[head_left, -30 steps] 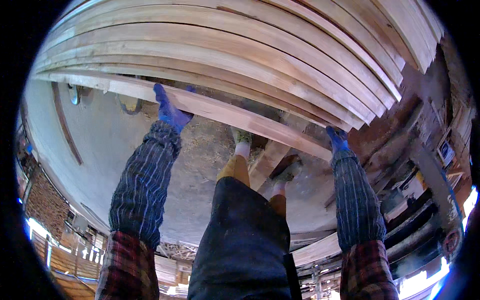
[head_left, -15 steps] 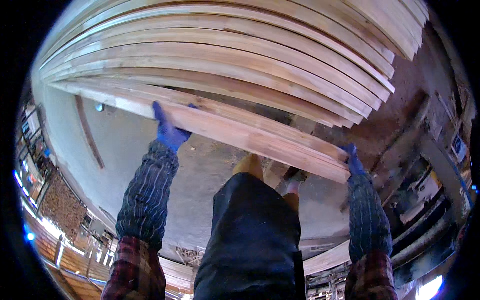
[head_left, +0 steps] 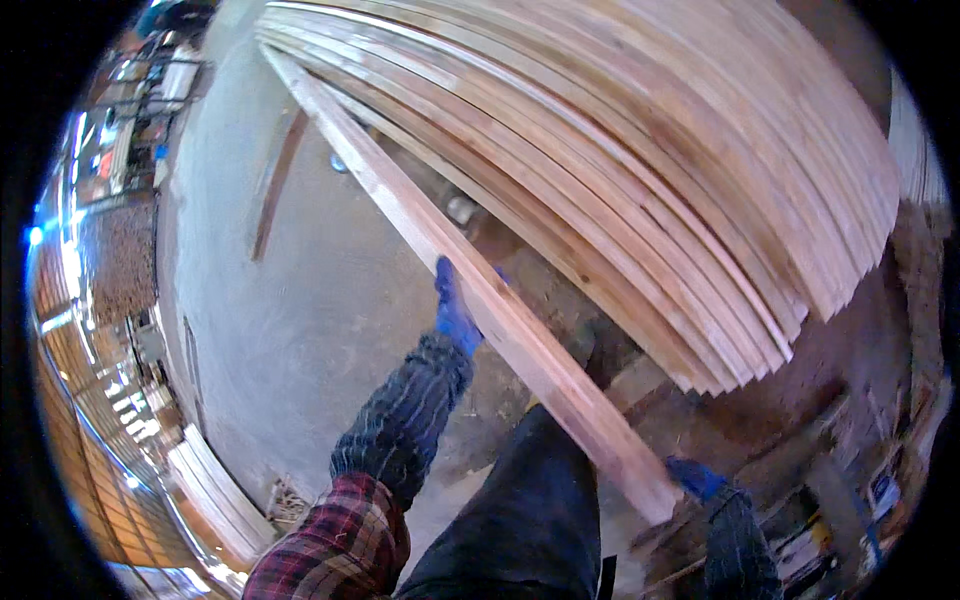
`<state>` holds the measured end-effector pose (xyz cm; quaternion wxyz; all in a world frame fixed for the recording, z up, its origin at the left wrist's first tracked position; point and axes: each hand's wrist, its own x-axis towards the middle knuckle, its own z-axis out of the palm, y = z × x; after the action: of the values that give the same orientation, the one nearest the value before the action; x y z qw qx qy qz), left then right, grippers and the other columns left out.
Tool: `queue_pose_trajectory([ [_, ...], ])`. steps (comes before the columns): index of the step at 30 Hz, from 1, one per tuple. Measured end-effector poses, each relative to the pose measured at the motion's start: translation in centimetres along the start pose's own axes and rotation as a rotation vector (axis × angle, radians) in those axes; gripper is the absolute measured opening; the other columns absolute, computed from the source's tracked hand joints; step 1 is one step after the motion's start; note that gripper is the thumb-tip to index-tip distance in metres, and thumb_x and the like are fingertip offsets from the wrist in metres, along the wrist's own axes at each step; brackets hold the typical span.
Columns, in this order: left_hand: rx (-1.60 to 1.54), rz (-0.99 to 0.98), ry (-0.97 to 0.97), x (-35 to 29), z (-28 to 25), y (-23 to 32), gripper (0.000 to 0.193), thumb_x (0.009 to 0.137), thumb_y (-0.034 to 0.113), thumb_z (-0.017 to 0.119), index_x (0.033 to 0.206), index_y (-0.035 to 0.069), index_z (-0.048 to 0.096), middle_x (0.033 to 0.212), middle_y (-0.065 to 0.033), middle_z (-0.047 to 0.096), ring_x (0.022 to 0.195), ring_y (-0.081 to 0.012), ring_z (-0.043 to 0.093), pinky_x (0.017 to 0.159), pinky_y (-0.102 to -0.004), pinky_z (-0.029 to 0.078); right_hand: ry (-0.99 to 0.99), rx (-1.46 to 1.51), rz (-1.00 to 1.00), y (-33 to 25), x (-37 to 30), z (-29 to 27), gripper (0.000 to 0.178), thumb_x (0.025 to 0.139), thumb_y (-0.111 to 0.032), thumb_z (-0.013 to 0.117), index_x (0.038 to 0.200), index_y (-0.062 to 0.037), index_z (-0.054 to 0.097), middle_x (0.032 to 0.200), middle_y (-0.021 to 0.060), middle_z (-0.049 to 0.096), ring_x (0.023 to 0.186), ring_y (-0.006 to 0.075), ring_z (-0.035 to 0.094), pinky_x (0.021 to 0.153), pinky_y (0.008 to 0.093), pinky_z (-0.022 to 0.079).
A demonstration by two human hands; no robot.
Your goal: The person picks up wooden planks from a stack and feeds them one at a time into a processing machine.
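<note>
A long pale wooden plank (head_left: 545,355) slants from the far left down to the lower right, in front of my body. My left hand (head_left: 458,318), in a blue glove, grips it near the middle, with the thumb on the near side and a fingertip showing past the far edge. My right hand (head_left: 700,480), gloved in blue too, holds the plank's near end from the right side; its fingers are partly hidden. Beyond the plank lies a wide stack of similar planks (head_left: 640,190), their ends stepped at the right. The held plank's far end meets the stack's far-left end.
A narrow wooden strip (head_left: 278,185) lies on the concrete floor (head_left: 270,330) at the left. More pale boards (head_left: 220,490) are piled at the lower left. Wood scraps and clutter (head_left: 830,500) fill the lower right. Shelving (head_left: 125,130) stands along the far left.
The held plank has swung away from the stack at its near end, which came down toward me, widening the gap. Both hands moved with it, and the view has turned.
</note>
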<state>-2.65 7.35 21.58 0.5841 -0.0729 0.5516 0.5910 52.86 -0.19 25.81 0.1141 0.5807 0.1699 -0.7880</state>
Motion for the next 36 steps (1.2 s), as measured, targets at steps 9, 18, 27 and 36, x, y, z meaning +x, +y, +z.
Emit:
queue_pose_trajectory([
  [9, -0.039, -0.481, -0.031, -25.4, 9.0, -0.9, 0.079, 0.085, 0.054, 0.072, 0.141, 0.004, 0.047, 0.138, -0.0155, 0.055, 0.120, -0.0271, 0.057, 0.105, -0.0436, 0.045, -0.510, -0.317, -0.612, -32.4, -0.3, 32.0, 0.103, 0.085, -0.046, 0.075, 0.159, -0.0078, 0.015, 0.156, 0.0157, 0.035, 0.141, 0.0272, 0.038, 0.115, 0.0392, 0.031],
  [18, 0.549, -0.517, -0.714, -32.6, 11.7, 1.9, 0.072, 0.092, 0.035, 0.067, 0.152, 0.009, 0.035, 0.149, -0.0156, 0.045, 0.132, -0.0273, 0.049, 0.112, -0.0417, 0.040, -0.301, -0.500, -0.498, -18.4, -6.8, 22.6, 0.119, 0.059, -0.043, 0.092, 0.153, -0.0063, 0.029, 0.150, 0.0168, 0.040, 0.138, 0.0289, 0.040, 0.113, 0.0421, 0.035],
  [27, 2.165, 0.701, -1.131, -18.3, 12.7, 14.0, 0.098, 0.065, 0.053, 0.079, 0.149, 0.018, 0.042, 0.140, -0.0156, 0.055, 0.125, -0.0356, 0.055, 0.105, -0.0559, 0.041, 0.092, -0.722, -0.389, -0.2, -28.2, 9.2, 0.110, 0.064, -0.046, 0.090, 0.153, -0.0100, 0.033, 0.146, 0.0177, 0.047, 0.135, 0.0314, 0.046, 0.113, 0.0430, 0.036],
  [36, 2.306, 0.437, -1.817, -13.5, 13.6, 7.9, 0.098, 0.049, 0.053, 0.088, 0.133, 0.011, 0.058, 0.124, -0.0171, 0.063, 0.109, -0.0395, 0.061, 0.097, -0.0518, 0.048, 0.384, -0.933, -0.617, 6.6, -37.8, 12.0, 0.104, 0.063, -0.046, 0.087, 0.151, -0.0164, 0.040, 0.123, 0.0193, 0.062, 0.113, 0.0403, 0.059, 0.099, 0.0475, 0.047],
])
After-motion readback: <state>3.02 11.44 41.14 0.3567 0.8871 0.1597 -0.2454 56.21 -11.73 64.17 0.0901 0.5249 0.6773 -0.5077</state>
